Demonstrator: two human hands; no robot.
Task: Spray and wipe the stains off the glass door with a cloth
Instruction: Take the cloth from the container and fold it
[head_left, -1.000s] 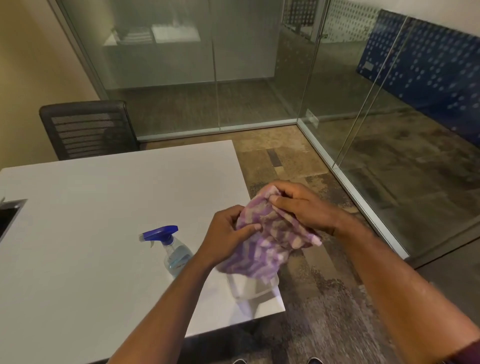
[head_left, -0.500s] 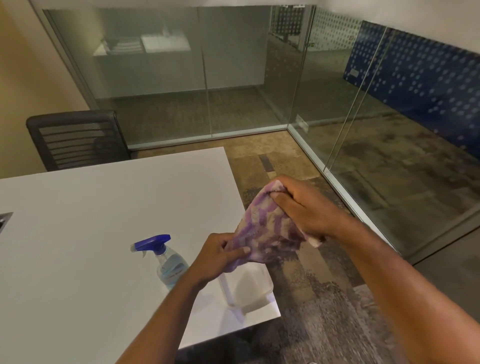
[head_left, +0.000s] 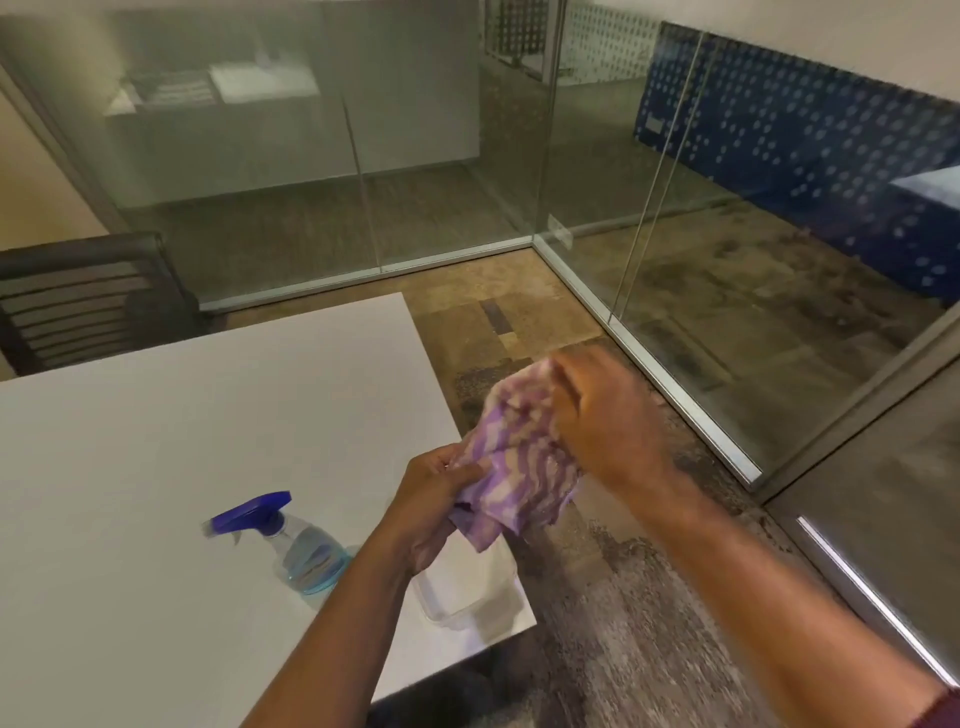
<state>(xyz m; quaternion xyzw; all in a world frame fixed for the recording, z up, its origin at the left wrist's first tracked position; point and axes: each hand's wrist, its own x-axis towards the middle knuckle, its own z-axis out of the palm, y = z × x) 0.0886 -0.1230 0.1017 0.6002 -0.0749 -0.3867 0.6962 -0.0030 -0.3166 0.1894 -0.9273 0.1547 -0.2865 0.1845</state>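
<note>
Both hands hold purple-and-white cloth in air, just past table corner, above floor. Left hand grips lower edge, fingers curled round bunched fabric. Right hand, slightly blurred, clasps upper part, fingers bent over it, tips hidden. Spray bottle with blue trigger head stands upright on white table, just beside left forearm, untouched. Clear plastic tub sits at table corner, below cloth. Glass panels ahead and right, well apart from hands; which one is door, cannot tell. Black chair beyond table, far left.
</note>
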